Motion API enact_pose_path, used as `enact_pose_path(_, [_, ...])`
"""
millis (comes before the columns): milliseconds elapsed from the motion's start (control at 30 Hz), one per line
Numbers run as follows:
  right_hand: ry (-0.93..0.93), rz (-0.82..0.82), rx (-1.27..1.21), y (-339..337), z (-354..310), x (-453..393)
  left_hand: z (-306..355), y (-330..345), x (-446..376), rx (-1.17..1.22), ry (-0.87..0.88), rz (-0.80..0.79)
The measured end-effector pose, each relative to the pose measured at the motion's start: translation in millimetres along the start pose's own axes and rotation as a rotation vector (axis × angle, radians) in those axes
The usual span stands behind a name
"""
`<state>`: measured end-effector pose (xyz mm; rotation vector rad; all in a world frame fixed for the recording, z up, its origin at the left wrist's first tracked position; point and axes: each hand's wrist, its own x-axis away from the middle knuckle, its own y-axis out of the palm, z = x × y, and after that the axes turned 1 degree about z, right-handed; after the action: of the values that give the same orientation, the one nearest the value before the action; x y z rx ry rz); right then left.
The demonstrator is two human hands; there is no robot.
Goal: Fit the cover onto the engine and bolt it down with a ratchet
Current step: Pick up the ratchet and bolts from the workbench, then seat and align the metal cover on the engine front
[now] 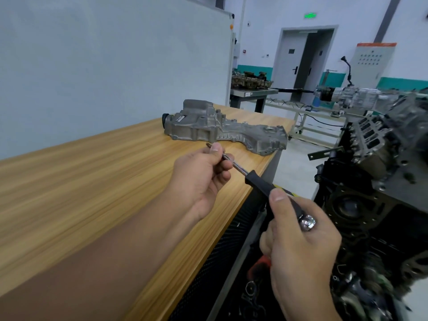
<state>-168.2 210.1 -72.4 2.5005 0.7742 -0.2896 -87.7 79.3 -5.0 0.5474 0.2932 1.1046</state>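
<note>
Ratchet (266,185) sits in mid-frame, carried by two hands above the right edge of the desk (92,193). One right hand (303,246), lower right of the frame, has its fingers curled round the black handle, thumb laid along the top, with the shiny metal butt end poking out between the fingers. One left hand (203,179), at the centre, pinches the thin metal shaft near its far tip between thumb and curled fingers; what sits on that tip cannot be made out. The tool runs on a slant from lower right up to upper left.

Just beyond the left hand, one grey cast-metal cover (222,128) lies flat on the far right corner of the wooden desk, apart from both hands and not on the engine. One engine (379,181), dark and blurred, fills the right side of the frame beside the desk. Behind it, upper right, a second bench (252,91) carries another engine part, a door (301,66) stands ajar, and one grey control cabinet (370,63) stands against the wall.
</note>
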Motion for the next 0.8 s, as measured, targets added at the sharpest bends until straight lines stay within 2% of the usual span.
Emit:
enact_pose_path(100, [-0.257, -0.084, 0.285, -8.8, -6.2, -6.2, -0.3, -1.5, 5.6, -0.02, -0.027, -0.003])
enact_pose_path(167, [-0.221, -0.104, 0.251, -12.8, -8.2, -11.4, -0.8, -1.7, 9.1, 0.037, -0.069, -0.047])
enact_pose_path(267, [-0.049, -0.114, 0.067, -5.0, -13.5, -9.9, 2.2, 0.9, 10.5, 0.101, -0.064, -0.094])
enact_pose_path(333, [-0.065, -0.121, 0.102, 0.9, -15.1, -3.3, 9.0, 0.6, 8.6, 0.11, -0.073, -0.094])
enact_pose_path(367, [-0.141, -0.147, 0.199, 2.9, -15.8, -1.5, 13.3, -1.2, 5.8, 0.094, -0.078, -0.079])
enact_pose_path(467, [-0.537, -0.303, 0.665, 12.9, -14.1, -8.1, 33.4, -13.9, -9.0, -0.046, -0.083, -0.019])
enact_pose_path(567, [-0.858, -0.362, 1.037, 47.8, -10.9, -24.0, 54.8, -34.6, -27.7, -0.203, -0.13, 0.049])
enact_pose_path(633, [-0.988, -0.437, 1.218, 81.0, -1.6, -34.9, 61.7, -52.3, -41.1, -0.329, -0.151, 0.101])
enact_pose_path(700, [-0.923, -0.595, 1.29, 112.6, 17.2, -45.0, 61.3, -76.1, -57.4, -0.376, -0.161, 0.196])
enact_pose_path(800, [-0.709, -0.831, 1.251, 145.8, 53.4, -55.9, 54.5, -115.3, -82.8, -0.373, -0.156, 0.372])
